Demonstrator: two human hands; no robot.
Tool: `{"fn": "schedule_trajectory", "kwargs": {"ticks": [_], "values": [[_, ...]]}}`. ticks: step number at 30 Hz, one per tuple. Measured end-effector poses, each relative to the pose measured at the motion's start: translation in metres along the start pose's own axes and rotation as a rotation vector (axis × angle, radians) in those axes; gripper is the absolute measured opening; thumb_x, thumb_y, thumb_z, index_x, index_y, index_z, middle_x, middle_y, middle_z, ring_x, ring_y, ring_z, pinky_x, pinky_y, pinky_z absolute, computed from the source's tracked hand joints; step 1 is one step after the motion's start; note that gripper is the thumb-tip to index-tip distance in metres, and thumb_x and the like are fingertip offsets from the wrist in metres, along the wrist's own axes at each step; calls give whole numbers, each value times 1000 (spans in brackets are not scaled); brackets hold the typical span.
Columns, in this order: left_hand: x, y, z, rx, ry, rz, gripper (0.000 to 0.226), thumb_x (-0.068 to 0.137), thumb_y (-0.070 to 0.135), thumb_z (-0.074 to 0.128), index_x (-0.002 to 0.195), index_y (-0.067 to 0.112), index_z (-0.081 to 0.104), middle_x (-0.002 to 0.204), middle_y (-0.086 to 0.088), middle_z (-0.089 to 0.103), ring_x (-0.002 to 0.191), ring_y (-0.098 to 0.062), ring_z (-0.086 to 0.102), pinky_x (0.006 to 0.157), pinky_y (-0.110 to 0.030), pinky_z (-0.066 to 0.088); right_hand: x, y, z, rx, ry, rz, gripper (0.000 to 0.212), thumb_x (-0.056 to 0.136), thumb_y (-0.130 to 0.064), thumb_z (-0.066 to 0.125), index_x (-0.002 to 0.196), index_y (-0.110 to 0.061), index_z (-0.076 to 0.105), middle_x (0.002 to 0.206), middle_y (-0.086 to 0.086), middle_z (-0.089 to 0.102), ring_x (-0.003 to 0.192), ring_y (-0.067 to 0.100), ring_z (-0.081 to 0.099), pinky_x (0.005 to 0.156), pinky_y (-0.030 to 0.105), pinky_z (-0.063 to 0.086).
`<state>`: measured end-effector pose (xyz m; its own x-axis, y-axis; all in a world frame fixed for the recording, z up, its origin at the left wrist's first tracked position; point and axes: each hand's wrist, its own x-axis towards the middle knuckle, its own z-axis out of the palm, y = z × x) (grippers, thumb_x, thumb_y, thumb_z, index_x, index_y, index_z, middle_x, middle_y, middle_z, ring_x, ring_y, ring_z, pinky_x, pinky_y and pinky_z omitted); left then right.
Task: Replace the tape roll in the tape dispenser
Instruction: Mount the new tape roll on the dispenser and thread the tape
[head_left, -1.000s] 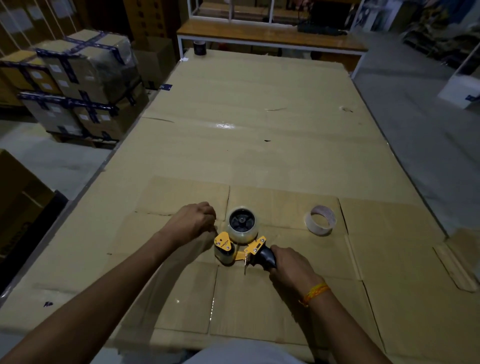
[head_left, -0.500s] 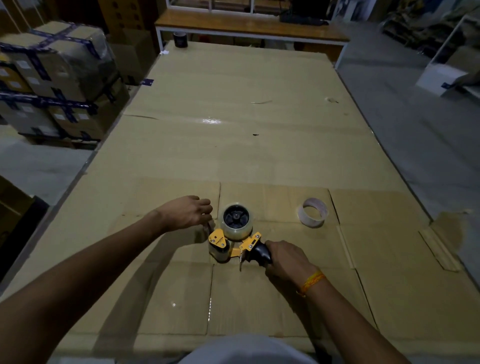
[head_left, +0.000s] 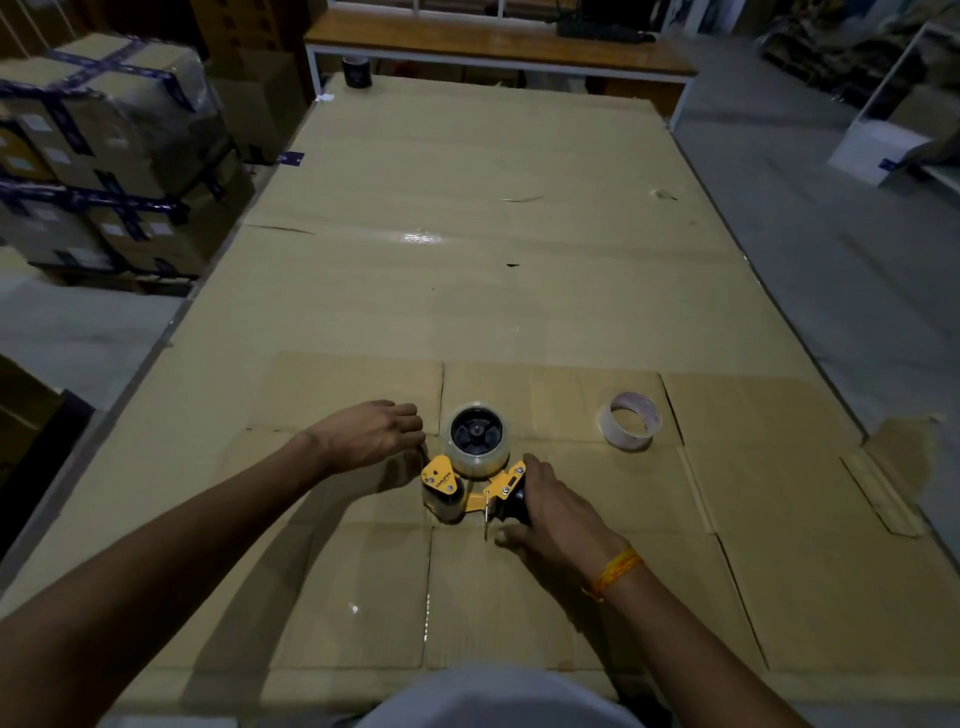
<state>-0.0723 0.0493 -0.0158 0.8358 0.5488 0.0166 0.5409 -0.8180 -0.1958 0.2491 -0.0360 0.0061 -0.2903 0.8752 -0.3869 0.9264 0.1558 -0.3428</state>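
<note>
- On the bench (head_left: 493, 291), covered in flattened cardboard, a yellow dispenser (head_left: 470, 480) lies on its side close in front of you, near the middle.
- A clear roll (head_left: 477, 439) sits on the dispenser's black hub, its open face turned up toward you.
- Your right hand (head_left: 553, 512) wraps the dispenser's black handle; the grip is closed around it, fingers curled underneath.
- Your left hand (head_left: 371, 434) rests just left of the roll, fingers curled narrowly at the dispenser's front end; you cannot tell from this view whether they pinch a tape end.
- An orange band (head_left: 615, 569) circles your right wrist.
- An empty core (head_left: 630, 420) lies flat on the cardboard to the right of the dispenser, apart from it.
- A dark cup (head_left: 357, 71) stands at the far left corner of the bench.
- Taped, wrapped boxes (head_left: 98, 156) are stacked on the floor to your left.
</note>
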Motion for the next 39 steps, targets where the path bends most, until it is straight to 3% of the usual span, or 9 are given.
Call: {"fn": "schedule_trajectory", "kwargs": {"ticks": [2, 5, 8, 12, 20, 23, 26, 29, 39], "values": [[-2, 3, 2, -20, 27, -14, 12, 102, 24, 55, 108, 20, 65, 107, 0, 66, 99, -19, 58, 79, -32, 53, -1, -2, 1, 63, 37, -22, 110, 95, -46, 80, 172, -13, 9, 165, 15, 37, 140, 36, 56, 108, 48, 54], [-4, 5, 4, -31, 58, -22, 15, 104, 27, 50, 106, 20, 64, 105, 1, 66, 97, -18, 58, 77, -32, 53, -1, 1, 3, 78, 104, -78, 94, 98, -59, 70, 167, -22, 20, 153, 8, 49, 126, 30, 65, 97, 43, 57], [-4, 6, 5, -35, 62, -36, 14, 104, 27, 52, 107, 20, 64, 106, 0, 66, 97, -19, 57, 77, -33, 54, -2, 6, 10, 40, 218, -127, 68, 91, -70, 66, 140, -31, 39, 126, -2, 62, 105, 27, 68, 81, 44, 57], [-4, 8, 3, -40, 57, -49, 19, 103, 27, 48, 108, 19, 65, 106, -1, 67, 97, -19, 59, 77, -33, 56, -6, 6, 14, 37, 339, -144, 55, 83, -76, 66, 112, -37, 41, 99, -9, 66, 85, 20, 65, 70, 40, 56], [-3, 6, 4, -41, 39, -92, 12, 100, 24, 60, 109, 20, 65, 108, 0, 68, 98, -18, 59, 79, -33, 57, -12, -9, 19, -33, 380, 52, 78, 73, -101, 48, 110, -33, 54, 89, -8, 71, 83, 20, 69, 78, 38, 58], [-2, 6, 7, -32, 38, -107, 14, 103, 25, 55, 112, 20, 65, 111, 0, 67, 101, -18, 58, 82, -34, 56, -14, -14, 17, -103, 363, 116, 83, 76, -104, 36, 90, -27, 64, 81, -3, 69, 79, 21, 68, 77, 35, 58], [0, 6, 9, -42, 46, -120, 13, 104, 25, 54, 110, 20, 64, 110, 0, 67, 99, -18, 56, 81, -33, 55, -18, -18, 12, -108, 355, 112, 82, 82, -99, 37, 70, -21, 59, 69, -3, 63, 70, 19, 65, 73, 33, 57], [0, 7, 9, -49, 45, -115, 13, 103, 24, 55, 111, 20, 64, 111, 0, 67, 100, -18, 57, 81, -34, 56, -18, -16, 6, -113, 332, 95, 81, 86, -95, 43, 75, -18, 66, 71, 0, 67, 72, 19, 67, 75, 35, 57], [-1, 7, 5, -49, 58, -140, 18, 102, 20, 54, 114, 15, 67, 111, -5, 70, 99, -23, 61, 80, -37, 57, -13, -14, 10, -129, 277, 125, 84, 77, -106, 31, 68, -25, 53, 75, 0, 68, 73, 18, 68, 75, 35, 60]]}}
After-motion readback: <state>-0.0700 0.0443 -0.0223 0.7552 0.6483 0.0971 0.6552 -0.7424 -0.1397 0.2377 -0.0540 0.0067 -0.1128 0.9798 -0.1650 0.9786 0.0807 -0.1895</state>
